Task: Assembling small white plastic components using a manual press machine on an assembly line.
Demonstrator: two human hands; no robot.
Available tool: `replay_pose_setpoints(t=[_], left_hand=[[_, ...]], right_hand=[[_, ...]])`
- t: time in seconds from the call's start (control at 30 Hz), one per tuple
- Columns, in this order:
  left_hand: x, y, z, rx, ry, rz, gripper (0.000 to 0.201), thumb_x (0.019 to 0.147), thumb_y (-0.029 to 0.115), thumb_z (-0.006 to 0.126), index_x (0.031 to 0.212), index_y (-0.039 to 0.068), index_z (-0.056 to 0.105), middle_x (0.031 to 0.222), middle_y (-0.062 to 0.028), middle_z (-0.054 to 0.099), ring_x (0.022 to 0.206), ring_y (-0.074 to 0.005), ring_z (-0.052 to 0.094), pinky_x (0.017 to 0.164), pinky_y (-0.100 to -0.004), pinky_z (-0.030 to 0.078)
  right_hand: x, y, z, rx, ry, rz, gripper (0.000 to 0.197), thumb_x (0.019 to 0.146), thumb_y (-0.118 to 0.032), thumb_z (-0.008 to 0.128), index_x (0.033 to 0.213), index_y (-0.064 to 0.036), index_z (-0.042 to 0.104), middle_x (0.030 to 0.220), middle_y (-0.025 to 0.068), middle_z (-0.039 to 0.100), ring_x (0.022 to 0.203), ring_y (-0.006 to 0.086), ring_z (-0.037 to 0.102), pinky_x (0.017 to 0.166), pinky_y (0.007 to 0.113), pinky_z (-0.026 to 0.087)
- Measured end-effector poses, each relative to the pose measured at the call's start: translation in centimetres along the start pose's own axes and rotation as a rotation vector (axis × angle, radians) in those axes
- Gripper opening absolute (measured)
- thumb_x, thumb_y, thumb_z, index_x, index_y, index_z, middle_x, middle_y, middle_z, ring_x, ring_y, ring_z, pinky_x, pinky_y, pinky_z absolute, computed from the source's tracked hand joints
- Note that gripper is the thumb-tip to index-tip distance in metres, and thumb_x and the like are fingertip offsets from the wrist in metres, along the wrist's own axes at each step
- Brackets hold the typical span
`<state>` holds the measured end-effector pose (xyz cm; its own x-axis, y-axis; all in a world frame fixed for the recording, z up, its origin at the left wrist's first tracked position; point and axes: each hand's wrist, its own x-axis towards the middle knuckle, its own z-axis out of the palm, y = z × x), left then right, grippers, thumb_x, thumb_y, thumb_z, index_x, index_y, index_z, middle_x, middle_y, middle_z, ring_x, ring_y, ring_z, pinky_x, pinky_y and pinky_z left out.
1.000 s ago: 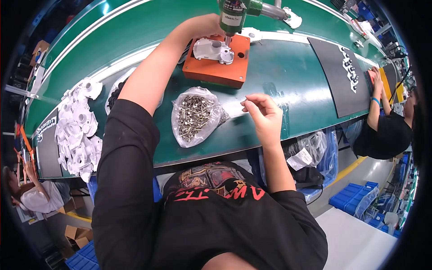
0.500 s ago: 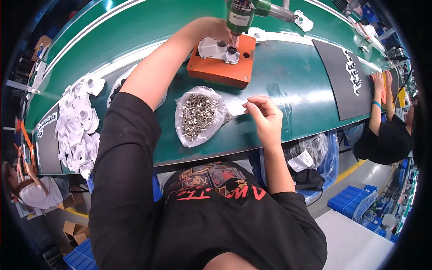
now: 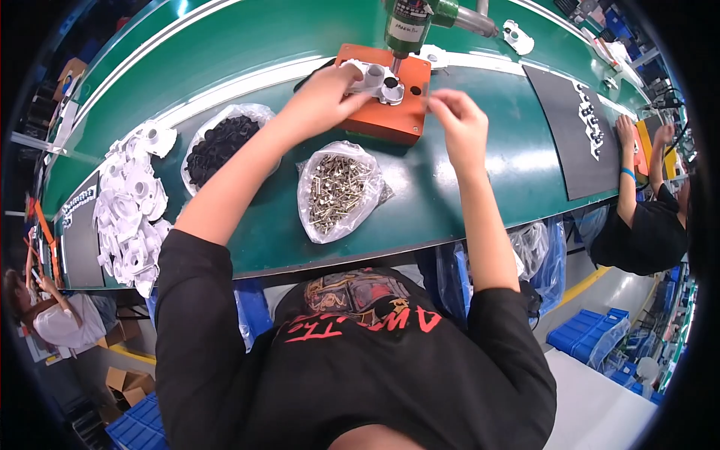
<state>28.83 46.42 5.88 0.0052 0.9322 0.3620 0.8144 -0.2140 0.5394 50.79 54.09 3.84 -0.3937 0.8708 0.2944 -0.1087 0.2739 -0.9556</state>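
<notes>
My left hand (image 3: 322, 101) grips the left end of a pale grey moulded part (image 3: 374, 75) lying on an orange block (image 3: 386, 126). A small round black piece (image 3: 391, 83) sits on this part's right end. Just above it hangs the metal tip of a green press (image 3: 407, 31). At the block's right edge my right hand (image 3: 463, 124) is pinched closed; whatever its fingertips hold is too small to make out. In front of the block, a clear plastic bag (image 3: 305, 196) lies open, full of small metal pins or screws (image 3: 339, 187).
Left of the pin bag lies a bag of black pieces (image 3: 225, 150). Farther left is a heap of pale moulded parts (image 3: 135, 217). A dark mat (image 3: 551, 127) on the right carries a row of parts (image 3: 589, 120). Co-workers (image 3: 637, 232) sit at both ends of the bench.
My left hand has come back from behind the press tip to the part's left end. My right hand has risen from beside the pin bag to the block's right edge.
</notes>
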Motion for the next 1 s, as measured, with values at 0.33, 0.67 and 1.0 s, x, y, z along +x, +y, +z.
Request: replay_pose_setpoints(t=[0.33, 0.67, 1.0], left_hand=[[-1.2, -1.9, 2.4, 0.227, 0.076, 0.283, 0.064, 0.067, 0.043, 0.074, 0.110, -0.002, 0.056, 0.111, -0.0180, 0.055, 0.105, -0.0346, 0.052, 0.093, -0.0404, 0.041], [-1.1, -1.3, 2.5, 0.195, 0.012, 0.211, 0.062, 0.065, 0.040, 0.075, 0.108, 0.001, 0.056, 0.113, -0.0159, 0.053, 0.109, -0.0329, 0.049, 0.094, -0.0399, 0.041], [-1.4, -1.3, 2.5, 0.210, 0.091, 0.253, 0.064, 0.063, 0.040, 0.077, 0.109, 0.001, 0.055, 0.105, -0.0147, 0.056, 0.102, -0.0320, 0.053, 0.090, -0.0397, 0.043]], right_hand=[[5.3, 3.0, 3.7, -0.341, -0.038, -0.102, 0.016, 0.079, -0.010, 0.065, 0.089, 0.0030, 0.064, 0.076, 0.0075, 0.066, 0.070, 0.0101, 0.061, 0.066, 0.024, 0.047], [5.3, 3.0, 3.7, -0.417, -0.086, -0.123, 0.013, 0.079, -0.009, 0.066, 0.081, 0.0032, 0.063, 0.074, 0.0051, 0.063, 0.063, 0.0074, 0.056, 0.062, 0.023, 0.046], [4.0, 3.3, 2.8, -0.693, -0.151, -0.472, 0.020, 0.079, -0.005, 0.055, 0.093, -0.0028, 0.068, 0.097, 0.0111, 0.066, 0.098, 0.0235, 0.054, 0.087, 0.033, 0.042]])
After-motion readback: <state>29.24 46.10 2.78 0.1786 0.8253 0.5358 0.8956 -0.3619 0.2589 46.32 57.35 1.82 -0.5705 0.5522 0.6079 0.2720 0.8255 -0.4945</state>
